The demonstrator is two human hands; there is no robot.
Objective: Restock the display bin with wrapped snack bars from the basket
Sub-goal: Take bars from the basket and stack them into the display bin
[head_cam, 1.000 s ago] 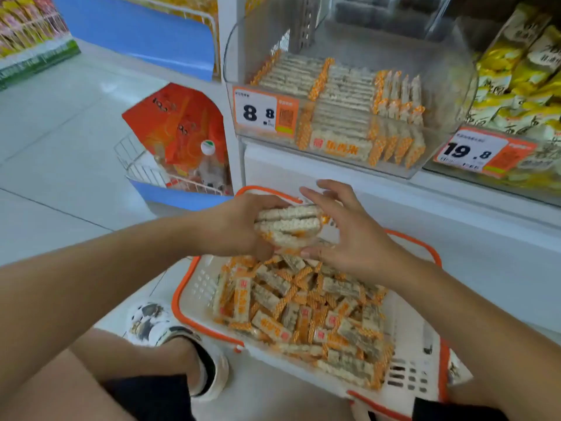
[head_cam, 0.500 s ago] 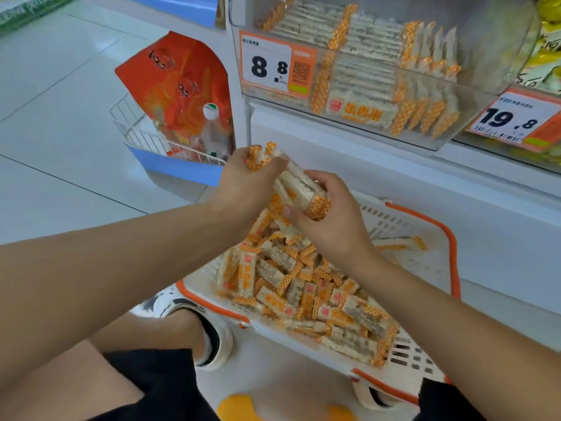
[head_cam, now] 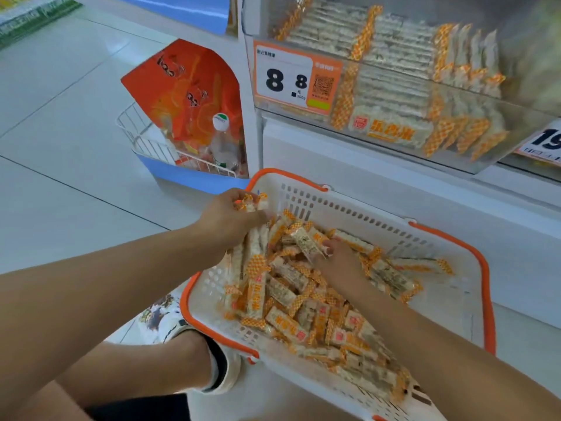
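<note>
A white basket with an orange rim point(head_cam: 449, 299) stands on the floor, holding a loose heap of wrapped snack bars point(head_cam: 291, 299) in white and orange wrappers. My left hand point(head_cam: 224, 220) is at the basket's far left corner and grips a small bunch of bars point(head_cam: 252, 203). My right hand point(head_cam: 337, 259) is down in the heap, fingers curled on one bar point(head_cam: 306, 243). Above, the clear display bin point(head_cam: 531, 138) holds neat rows of the same bars behind an orange 8.8 price tag point(head_cam: 291, 77).
A white wire rack point(head_cam: 142, 138) with an orange bag point(head_cam: 182, 89) and a bottle point(head_cam: 223, 141) stands to the left of the shelf. My shoe point(head_cam: 224, 369) sits beside the basket's near left corner. A second price tag point(head_cam: 543, 144) is at the right edge.
Both hands came down from holding a stack of bars above the basket. The left still holds bars at the basket's corner; the right now digs in the heap. The view has tilted down.
</note>
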